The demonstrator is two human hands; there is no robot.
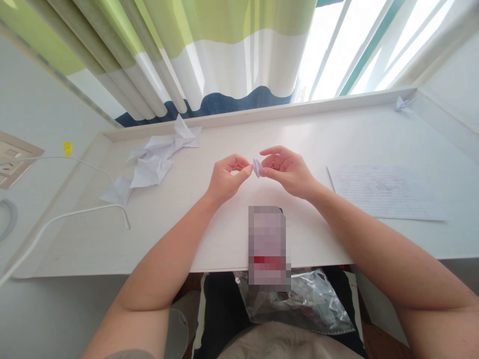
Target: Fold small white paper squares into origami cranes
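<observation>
A small folded piece of white paper [257, 168] is held above the middle of the desk, between my two hands. My left hand [230, 174] pinches its left side between thumb and fingertips. On the other side, my right hand [286, 169] grips the paper with thumb and bent fingers, the index finger raised a little over it. Several folded white paper shapes [152, 169] lie in a loose group on the desk to the left. Closer to me, a pixelated phone-like rectangle [266, 234] sits at the desk's front edge.
A lined sheet with writing [385, 192] lies on the right of the white desk [224, 239]. Another small folded paper [403, 104] is in the far right corner. White cables [82, 213] cross the left side. A clear plastic bag [299, 299] rests on my lap.
</observation>
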